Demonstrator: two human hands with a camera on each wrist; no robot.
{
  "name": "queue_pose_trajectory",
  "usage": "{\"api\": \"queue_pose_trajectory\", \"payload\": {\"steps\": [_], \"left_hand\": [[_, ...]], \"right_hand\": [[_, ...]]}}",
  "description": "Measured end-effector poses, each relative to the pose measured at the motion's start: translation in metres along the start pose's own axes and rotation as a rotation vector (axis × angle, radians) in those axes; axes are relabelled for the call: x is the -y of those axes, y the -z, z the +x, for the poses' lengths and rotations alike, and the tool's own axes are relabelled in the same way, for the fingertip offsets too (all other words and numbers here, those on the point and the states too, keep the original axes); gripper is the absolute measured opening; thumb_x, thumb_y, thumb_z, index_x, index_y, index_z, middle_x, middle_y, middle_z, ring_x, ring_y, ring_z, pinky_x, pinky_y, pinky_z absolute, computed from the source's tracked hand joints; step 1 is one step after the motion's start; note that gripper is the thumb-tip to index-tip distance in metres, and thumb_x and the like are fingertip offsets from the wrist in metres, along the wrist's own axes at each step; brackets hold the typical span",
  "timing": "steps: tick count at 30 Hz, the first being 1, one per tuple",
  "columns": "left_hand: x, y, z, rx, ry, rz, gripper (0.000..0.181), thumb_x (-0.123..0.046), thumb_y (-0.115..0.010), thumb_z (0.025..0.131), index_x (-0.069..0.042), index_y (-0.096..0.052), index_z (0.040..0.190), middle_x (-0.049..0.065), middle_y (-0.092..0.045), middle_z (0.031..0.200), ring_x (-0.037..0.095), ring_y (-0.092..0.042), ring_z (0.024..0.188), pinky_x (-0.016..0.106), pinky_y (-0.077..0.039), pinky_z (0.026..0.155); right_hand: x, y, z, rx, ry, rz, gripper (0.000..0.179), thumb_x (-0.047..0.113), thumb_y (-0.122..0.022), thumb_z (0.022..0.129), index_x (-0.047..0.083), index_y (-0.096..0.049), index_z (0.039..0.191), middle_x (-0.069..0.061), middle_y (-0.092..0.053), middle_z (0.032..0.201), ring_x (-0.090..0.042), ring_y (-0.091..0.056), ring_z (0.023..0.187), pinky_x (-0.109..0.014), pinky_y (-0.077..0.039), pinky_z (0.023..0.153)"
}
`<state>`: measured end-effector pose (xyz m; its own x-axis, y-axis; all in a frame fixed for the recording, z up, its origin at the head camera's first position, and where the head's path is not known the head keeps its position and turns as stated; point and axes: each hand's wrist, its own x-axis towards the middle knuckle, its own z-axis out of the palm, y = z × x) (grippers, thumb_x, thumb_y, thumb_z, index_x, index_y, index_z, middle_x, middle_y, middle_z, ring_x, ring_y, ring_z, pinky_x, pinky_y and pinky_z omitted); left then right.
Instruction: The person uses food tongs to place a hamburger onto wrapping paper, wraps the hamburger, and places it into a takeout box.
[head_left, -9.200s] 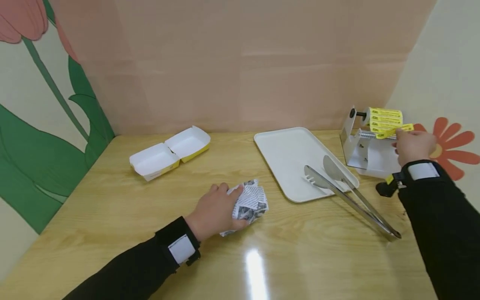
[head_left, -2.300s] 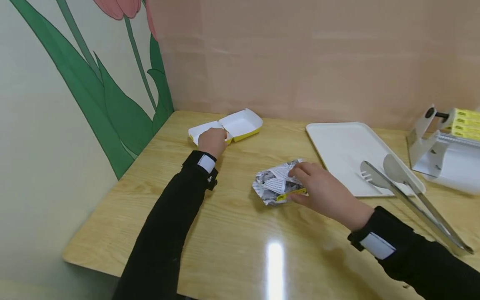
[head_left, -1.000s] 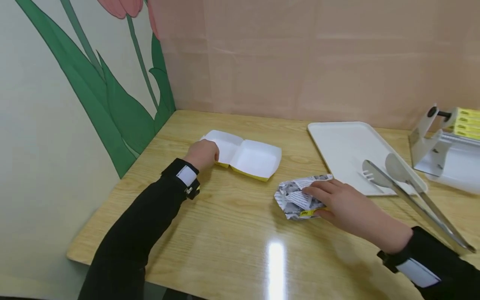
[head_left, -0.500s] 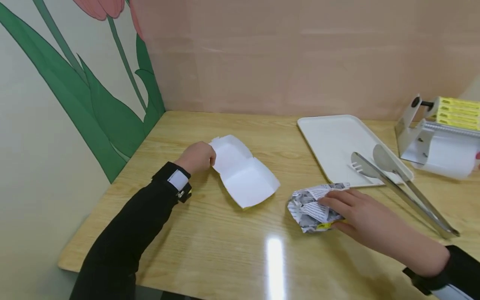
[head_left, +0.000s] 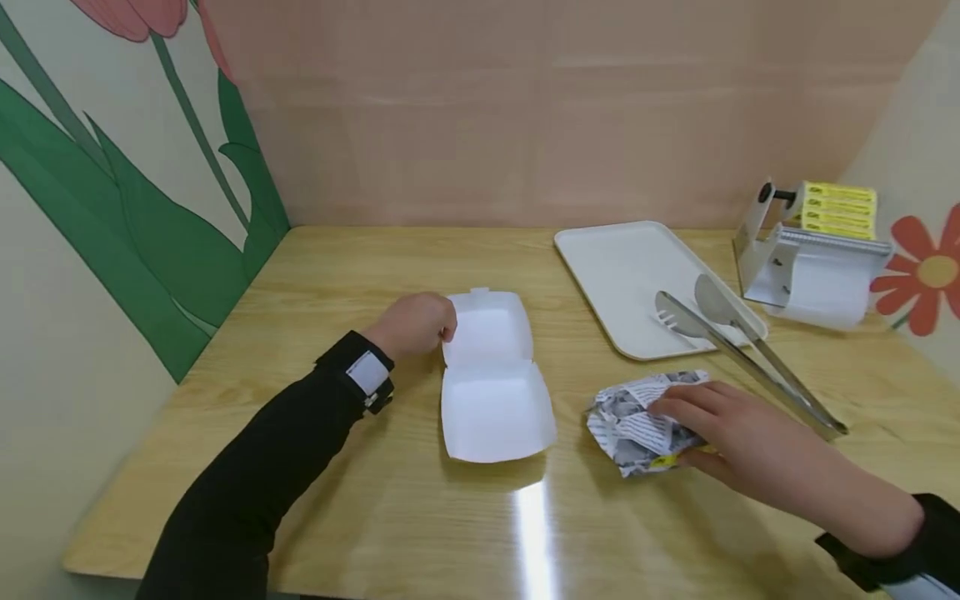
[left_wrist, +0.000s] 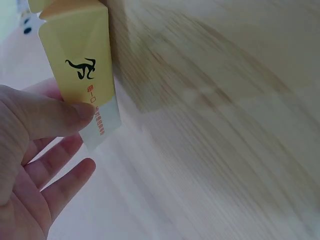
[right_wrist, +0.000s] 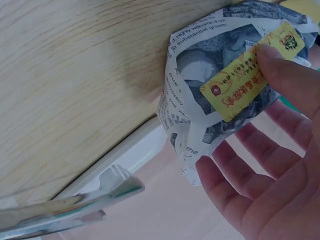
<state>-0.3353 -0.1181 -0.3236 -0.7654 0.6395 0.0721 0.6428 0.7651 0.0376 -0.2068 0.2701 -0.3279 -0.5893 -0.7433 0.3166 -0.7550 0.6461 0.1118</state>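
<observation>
My left hand (head_left: 416, 323) pinches the left wall of an open takeaway box (head_left: 495, 412), white inside, its lid and base unfolded one behind the other. In the left wrist view my thumb lies on the outer wall of the box (left_wrist: 82, 60), yellow with a black figure and red print. To the right, my right hand (head_left: 738, 429) holds a package wrapped in newsprint paper (head_left: 630, 421), thumb over the top and fingers beneath. A yellow sticker (right_wrist: 232, 87) with red print lies across the wrapping, partly under the thumb in the right wrist view.
Behind the package lies a white tray (head_left: 607, 258). Metal tongs (head_left: 765, 371) rest across its front right corner, handles on the table. A dispenser (head_left: 825, 283) with a roll of yellow stickers (head_left: 838, 208) stands at the back right. A pink-brown backdrop rises behind the table.
The box has come from the back left toward me, turned lengthwise by my left hand. Earlier my right hand pulled at the sticker roll; now the package bears a sticker and has shifted right.
</observation>
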Motion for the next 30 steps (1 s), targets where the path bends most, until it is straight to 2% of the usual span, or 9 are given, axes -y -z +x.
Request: {"api": "queue_pose_trajectory", "payload": {"steps": [2, 4, 8, 11, 17, 21, 24, 26, 30], "left_hand": [[-0.005, 0.000, 0.002, 0.003, -0.008, 0.013, 0.033, 0.013, -0.048, 0.079, -0.010, -0.071, 0.078, 0.000, -0.067, 0.087, 0.013, -0.058, 0.080, 0.027, -0.050, 0.076], [-0.008, 0.000, 0.003, 0.008, -0.014, 0.010, 0.036, 0.014, -0.046, 0.079, -0.010, -0.072, 0.085, 0.001, -0.068, 0.094, 0.014, -0.061, 0.090, 0.028, -0.049, 0.081], [-0.009, 0.002, 0.001, 0.004, -0.010, -0.003, 0.042, 0.015, -0.042, 0.080, -0.009, -0.070, 0.101, 0.004, -0.065, 0.111, 0.019, -0.057, 0.108, 0.030, -0.046, 0.091], [-0.008, 0.005, -0.003, 0.003, 0.003, -0.011, 0.042, 0.013, -0.042, 0.082, -0.009, -0.067, 0.109, 0.005, -0.063, 0.115, 0.020, -0.056, 0.112, 0.031, -0.045, 0.092], [-0.010, 0.015, -0.006, 0.004, 0.039, -0.077, 0.042, 0.011, -0.049, 0.080, -0.009, -0.064, 0.115, 0.006, -0.062, 0.117, 0.020, -0.056, 0.110, 0.032, -0.046, 0.091], [-0.016, 0.016, -0.003, 0.011, 0.005, -0.079, 0.042, 0.009, -0.053, 0.079, -0.009, -0.064, 0.114, 0.006, -0.063, 0.116, 0.019, -0.057, 0.108, 0.031, -0.047, 0.089], [-0.020, 0.016, -0.002, -0.002, -0.030, -0.068, 0.039, 0.007, -0.056, 0.079, -0.009, -0.064, 0.114, 0.007, -0.064, 0.114, 0.019, -0.058, 0.106, 0.031, -0.048, 0.087], [-0.023, 0.017, -0.002, -0.018, -0.037, -0.066, 0.038, 0.004, -0.059, 0.079, -0.009, -0.064, 0.115, 0.007, -0.063, 0.114, 0.019, -0.059, 0.104, 0.031, -0.048, 0.085], [-0.026, 0.021, -0.002, -0.038, -0.030, -0.075, 0.036, -0.002, -0.065, 0.080, -0.009, -0.063, 0.115, 0.008, -0.063, 0.114, 0.020, -0.059, 0.101, 0.032, -0.049, 0.083]], "right_hand": [[0.000, 0.003, 0.000, 0.023, -0.005, -0.012, 0.056, 0.043, -0.077, 0.066, 0.015, -0.061, 0.112, -0.002, -0.061, 0.107, -0.022, -0.057, 0.096, -0.041, -0.049, 0.074], [0.001, 0.006, 0.001, 0.054, -0.018, -0.019, 0.061, 0.023, -0.083, 0.055, 0.015, -0.061, 0.111, -0.002, -0.061, 0.106, -0.022, -0.057, 0.095, -0.041, -0.049, 0.074], [0.004, 0.016, 0.009, 0.153, -0.053, -0.031, 0.057, 0.030, -0.083, 0.058, 0.016, -0.061, 0.109, -0.003, -0.061, 0.107, -0.022, -0.058, 0.096, -0.042, -0.049, 0.076], [0.011, 0.026, 0.027, 0.252, -0.075, -0.053, 0.061, 0.039, -0.081, 0.061, 0.016, -0.060, 0.114, -0.006, -0.059, 0.115, -0.027, -0.054, 0.104, -0.047, -0.045, 0.084], [0.034, 0.027, 0.071, 0.464, 0.014, -0.071, 0.092, 0.051, -0.081, 0.055, 0.018, -0.046, 0.133, -0.013, -0.045, 0.136, -0.037, -0.042, 0.122, -0.057, -0.034, 0.095], [0.045, 0.017, 0.081, 0.593, 0.073, -0.098, 0.092, 0.042, -0.085, 0.054, 0.018, -0.046, 0.134, -0.012, -0.052, 0.128, -0.034, -0.049, 0.114, -0.053, -0.038, 0.091], [0.043, 0.016, 0.079, 0.608, 0.069, -0.101, 0.086, 0.032, -0.084, 0.056, 0.015, -0.047, 0.132, -0.007, -0.058, 0.111, -0.027, -0.054, 0.099, -0.047, -0.042, 0.086], [0.037, 0.020, 0.076, 0.587, 0.039, -0.058, 0.089, 0.029, -0.084, 0.056, 0.013, -0.045, 0.134, -0.006, -0.058, 0.108, -0.025, -0.054, 0.097, -0.045, -0.042, 0.086], [0.017, 0.036, 0.066, 0.553, -0.097, 0.123, 0.102, 0.035, -0.085, 0.057, 0.015, -0.031, 0.142, -0.007, -0.054, 0.124, -0.026, -0.053, 0.107, -0.045, -0.043, 0.089]]}}
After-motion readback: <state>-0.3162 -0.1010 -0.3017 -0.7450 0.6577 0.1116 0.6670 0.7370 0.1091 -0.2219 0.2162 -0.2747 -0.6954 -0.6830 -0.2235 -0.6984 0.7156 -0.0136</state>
